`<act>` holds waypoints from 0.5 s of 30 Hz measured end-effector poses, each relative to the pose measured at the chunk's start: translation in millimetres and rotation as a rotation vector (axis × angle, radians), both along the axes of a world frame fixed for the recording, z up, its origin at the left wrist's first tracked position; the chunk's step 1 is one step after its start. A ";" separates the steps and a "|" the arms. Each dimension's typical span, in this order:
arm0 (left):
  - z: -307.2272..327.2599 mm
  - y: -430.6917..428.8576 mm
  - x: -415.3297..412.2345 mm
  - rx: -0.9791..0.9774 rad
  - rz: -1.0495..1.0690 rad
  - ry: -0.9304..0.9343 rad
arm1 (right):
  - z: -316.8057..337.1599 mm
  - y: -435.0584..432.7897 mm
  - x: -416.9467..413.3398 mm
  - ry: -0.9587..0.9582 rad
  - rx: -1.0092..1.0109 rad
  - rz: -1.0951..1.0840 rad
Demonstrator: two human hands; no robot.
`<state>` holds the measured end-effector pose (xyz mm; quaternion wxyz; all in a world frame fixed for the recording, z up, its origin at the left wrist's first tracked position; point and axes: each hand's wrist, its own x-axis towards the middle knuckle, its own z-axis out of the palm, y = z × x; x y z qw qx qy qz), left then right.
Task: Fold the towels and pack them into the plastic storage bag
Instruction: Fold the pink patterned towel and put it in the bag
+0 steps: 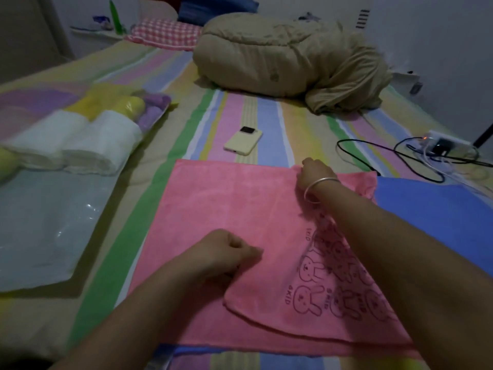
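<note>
Both forearms reach in from the near edge over the pink towel (213, 209), which lies flat on the striped bedsheet (266, 121) with its long axis running left to right. A flap printed with rabbits is turned over from the right side, its free edge lying diagonally from the far right corner down toward the near middle.

Closest to that flap's near corner is the left hand (221, 252): curled almost to a fist, thumb against the fingers, pinching the flap's edge and resting on the towel. Farther off, the right hand (314, 173), with a silver bangle (317, 189) at the wrist, is closed on the far edge of the fold, knuckles up and arm stretched across the printed part.

So the fold line runs between the 2 hands, and carrying it leftward looks like the next step; I judge the left hand must lead, since the bare half lies on its side.

Well apart to the left lies the plastic storage bag (48, 225), its near part transparent and flat, with rolled towels (88, 140) in white, yellow and purple packed at its far end. A blue cloth (432, 217) shows under the right arm; a phone (243, 141) sits just beyond the towel.
</note>
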<state>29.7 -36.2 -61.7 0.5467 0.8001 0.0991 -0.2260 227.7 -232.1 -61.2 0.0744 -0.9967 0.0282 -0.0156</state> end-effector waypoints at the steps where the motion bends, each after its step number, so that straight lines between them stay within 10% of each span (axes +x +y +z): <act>1: -2.9 -2.1 1.5 0.058 -0.006 -0.069 | -2.0 -0.5 3.8 -0.015 0.004 -0.018; 8: -19.1 -10.5 -16.2 0.421 0.100 -0.538 | 4.2 8.6 10.4 -0.295 0.215 0.005; 15: -21.9 35.1 -42.3 0.454 0.279 -0.619 | 25.3 102.4 19.3 -0.327 0.408 0.209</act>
